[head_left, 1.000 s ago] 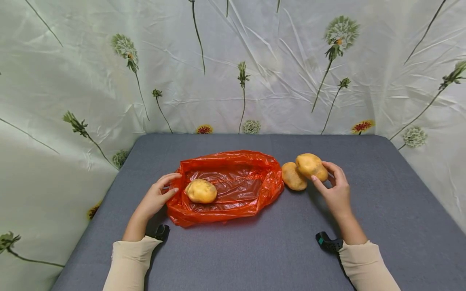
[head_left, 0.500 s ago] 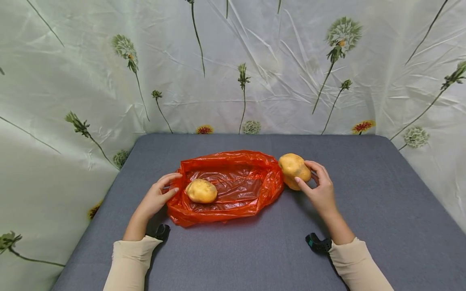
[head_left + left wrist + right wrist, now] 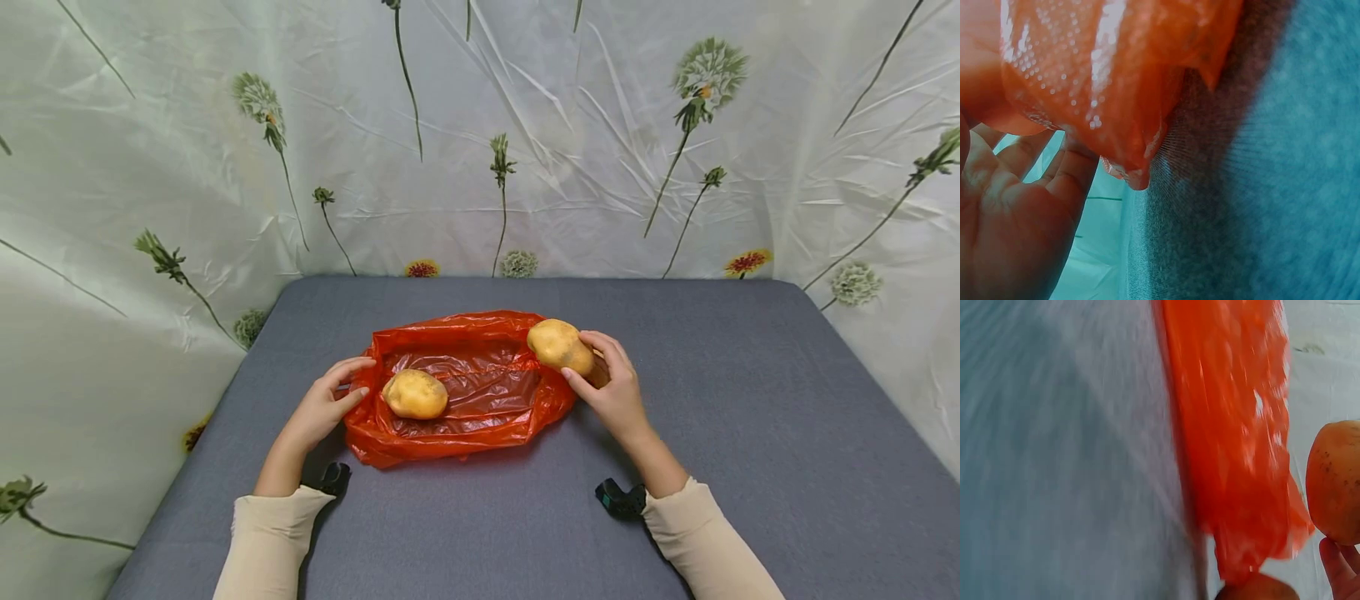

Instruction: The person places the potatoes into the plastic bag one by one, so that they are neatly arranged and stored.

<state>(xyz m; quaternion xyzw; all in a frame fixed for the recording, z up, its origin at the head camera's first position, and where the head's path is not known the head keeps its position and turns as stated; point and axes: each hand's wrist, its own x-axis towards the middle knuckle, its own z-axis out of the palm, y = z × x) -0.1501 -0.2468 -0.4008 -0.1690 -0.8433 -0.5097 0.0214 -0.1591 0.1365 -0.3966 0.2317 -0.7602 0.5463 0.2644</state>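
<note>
A red plastic bag (image 3: 480,442) lies spread with its mouth facing up, and one potato (image 3: 415,394) sits inside toward its left end. At that end my left hand (image 3: 324,408) holds the rim; in the left wrist view, red plastic (image 3: 1104,75) covers part of the fingers. My right hand (image 3: 613,398) grips a second potato (image 3: 558,344) between thumb and fingers, raised over the bag's right rim. Past the bag's right end is a third potato (image 3: 1260,589), mostly hidden in the head view by the hand and the held potato.
Grey cloth (image 3: 480,533) covers the table. A pale flower-printed curtain (image 3: 450,208) stands along the back and sides. A black wrist strap (image 3: 621,498) is on my right forearm, with another strap (image 3: 336,479) on the left.
My right hand has carried its potato leftward, from above the third potato to over the bag's right rim. The left hand, the bag and the potato inside stay put.
</note>
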